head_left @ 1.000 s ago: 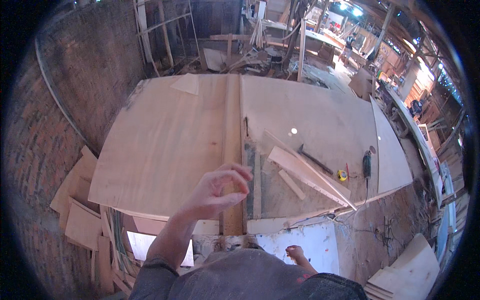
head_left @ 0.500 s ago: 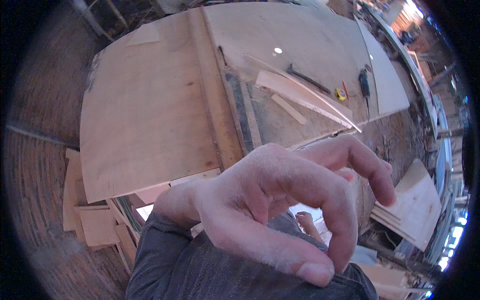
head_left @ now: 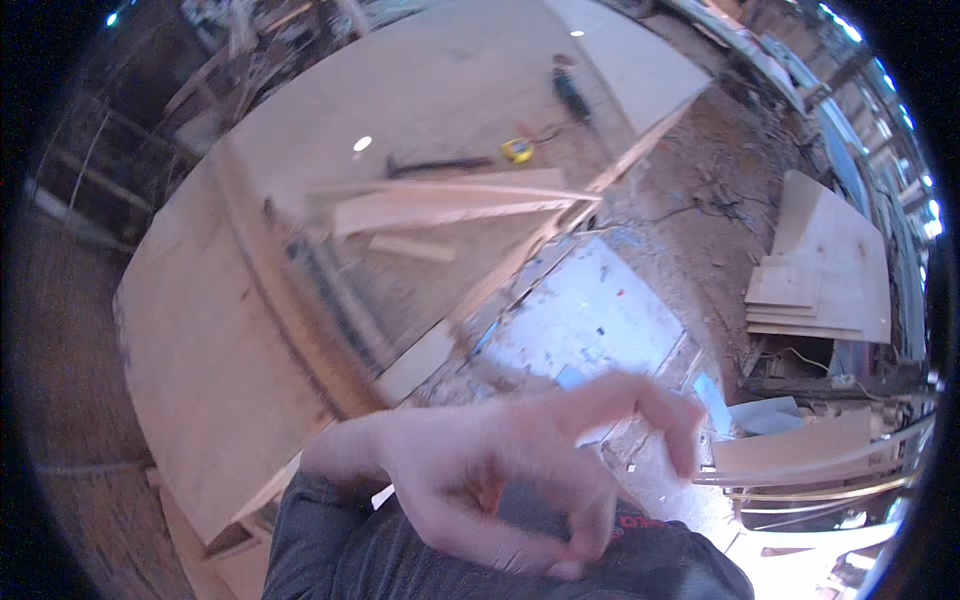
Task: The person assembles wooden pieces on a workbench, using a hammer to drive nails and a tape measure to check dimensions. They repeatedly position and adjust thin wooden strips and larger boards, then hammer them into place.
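Observation:
My left hand [head_left: 500, 480] is raised across the lower middle, back of the hand upward, over the dark shirt [head_left: 400, 550]. Its thumb and index fingertips meet in a pinch, and another finger bends out to the right. I see nothing between the fingertips, though the hand is blurred by motion. My right hand does not appear. Beyond the left hand, thin wooden strips [head_left: 450, 205] and a short wooden slat [head_left: 412, 248] lie on a large plywood sheet [head_left: 440, 80]. A dark hammer-like tool [head_left: 440, 165] lies there with a yellow tape measure [head_left: 517, 150].
A dark power tool [head_left: 570, 90] lies farther back on the sheet. A long wooden board [head_left: 270, 280] crosses the plywood at left. White sheet material [head_left: 590, 310] lies beside the dirt floor [head_left: 710, 190]. Stacked plywood pieces [head_left: 825, 270] stand at right.
The view has swung to the right, so the plywood and tools appear farther left and more floor shows. My left hand sits lower in view, still pinched.

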`<move>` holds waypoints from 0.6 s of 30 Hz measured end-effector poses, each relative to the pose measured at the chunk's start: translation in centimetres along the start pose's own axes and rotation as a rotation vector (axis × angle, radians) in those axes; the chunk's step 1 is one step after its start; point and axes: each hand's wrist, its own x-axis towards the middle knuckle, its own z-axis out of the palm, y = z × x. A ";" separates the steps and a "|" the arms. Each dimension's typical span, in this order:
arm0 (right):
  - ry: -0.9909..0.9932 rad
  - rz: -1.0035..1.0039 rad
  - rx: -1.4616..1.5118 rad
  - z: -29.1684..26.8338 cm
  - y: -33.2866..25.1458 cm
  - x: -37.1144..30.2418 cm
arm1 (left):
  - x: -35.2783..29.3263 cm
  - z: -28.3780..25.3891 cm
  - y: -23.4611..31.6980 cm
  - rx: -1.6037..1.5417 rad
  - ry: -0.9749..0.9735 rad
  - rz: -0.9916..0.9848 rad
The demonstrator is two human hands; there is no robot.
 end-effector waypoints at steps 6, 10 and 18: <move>-0.085 0.151 0.298 -8.0 3.0 -1.2 | 9.7 1.8 -13.2 -0.298 -0.398 -0.049; -0.151 0.243 0.691 -15.3 3.8 -4.2 | 13.7 -0.4 -20.4 -0.257 -0.374 -0.400; 1.074 -0.315 1.114 -40.0 -3.4 -22.0 | -7.7 -13.7 -46.5 0.846 0.126 -1.194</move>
